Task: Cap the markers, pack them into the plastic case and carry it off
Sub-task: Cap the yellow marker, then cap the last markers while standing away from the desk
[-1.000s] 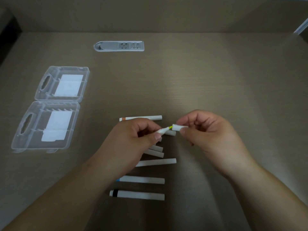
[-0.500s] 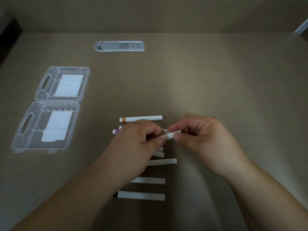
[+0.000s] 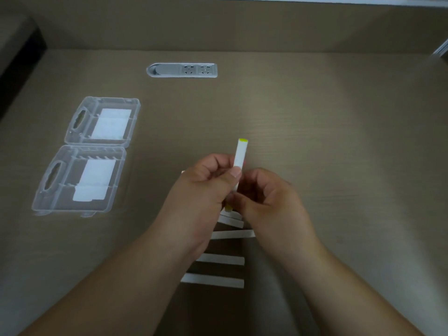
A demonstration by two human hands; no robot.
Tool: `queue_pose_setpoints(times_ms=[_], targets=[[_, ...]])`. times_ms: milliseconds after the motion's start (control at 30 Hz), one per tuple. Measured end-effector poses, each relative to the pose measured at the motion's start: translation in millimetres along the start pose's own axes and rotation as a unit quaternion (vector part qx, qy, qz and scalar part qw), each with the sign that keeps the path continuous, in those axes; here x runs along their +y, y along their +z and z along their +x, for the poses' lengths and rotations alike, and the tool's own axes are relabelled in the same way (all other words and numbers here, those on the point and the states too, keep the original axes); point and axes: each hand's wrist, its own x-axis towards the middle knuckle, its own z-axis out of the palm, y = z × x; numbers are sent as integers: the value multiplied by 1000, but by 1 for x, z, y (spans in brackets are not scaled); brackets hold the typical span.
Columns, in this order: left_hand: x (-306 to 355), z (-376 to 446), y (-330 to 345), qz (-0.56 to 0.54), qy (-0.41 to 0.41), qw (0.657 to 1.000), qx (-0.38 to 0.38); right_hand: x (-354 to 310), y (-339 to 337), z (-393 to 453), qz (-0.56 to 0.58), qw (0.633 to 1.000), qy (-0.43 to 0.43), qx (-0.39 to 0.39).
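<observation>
Well to the right of the open plastic case (image 3: 82, 156), both hands hold one yellow marker (image 3: 240, 156) upright above the table (image 3: 339, 141). Left hand (image 3: 206, 187) pinches its barrel with curled fingers; right hand (image 3: 269, 197) grips its lower part. Beneath them, further from the case, lie the other markers (image 3: 219, 259) in a row

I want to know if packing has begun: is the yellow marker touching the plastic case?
Apart. The head view shows the yellow marker held up in both hands, with bare desk between it and the plastic case.
</observation>
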Motion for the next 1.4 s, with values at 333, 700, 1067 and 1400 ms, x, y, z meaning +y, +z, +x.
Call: queue_pose_setpoints(times_ms=[333, 700, 1067, 1400], targets=[[0, -10, -60, 237, 70, 958, 144, 20, 0, 20, -369, 925, -88, 25], [-14, -26, -87, 453, 121, 881, 72, 38, 6, 26, -474, 866, -157, 21], [55, -51, -72, 576, 131, 807, 5, -40, -2, -9, -467, 881, -73, -10], [158, -95, -64, 630, 162, 759, -26, -162, -19, -56, -480, 877, -34, 1]])
